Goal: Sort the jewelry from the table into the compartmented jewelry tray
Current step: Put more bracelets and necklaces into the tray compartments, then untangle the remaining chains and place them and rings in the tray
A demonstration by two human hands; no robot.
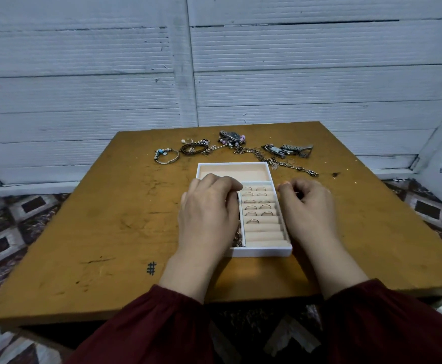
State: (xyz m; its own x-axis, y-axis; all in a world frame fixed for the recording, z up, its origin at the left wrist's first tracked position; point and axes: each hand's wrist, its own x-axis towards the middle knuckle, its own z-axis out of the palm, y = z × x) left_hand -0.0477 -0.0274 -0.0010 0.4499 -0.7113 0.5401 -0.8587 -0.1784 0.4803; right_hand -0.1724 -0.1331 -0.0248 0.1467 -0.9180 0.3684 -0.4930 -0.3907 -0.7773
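Hands over the jewelry tray (262, 251) on the table (109, 219)

Left hand (209, 206) rests curled on the tray's left half; right hand (308, 203), beside the ring rows (258, 206), pinches its fingers narrowly, perhaps on a ring. Bracelets (167, 155), chains (280, 160) and watches (288, 149) lie beyond.

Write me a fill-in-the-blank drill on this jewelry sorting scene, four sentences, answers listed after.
1. The rings sit in the padded rolls on the ___ side of the jewelry tray.
2. The tray's wide far compartment is ___.
3. The watches lie on the table ___ the tray.
4. The left hand covers the tray's ___ side.

Missing words: right; empty; beyond; left
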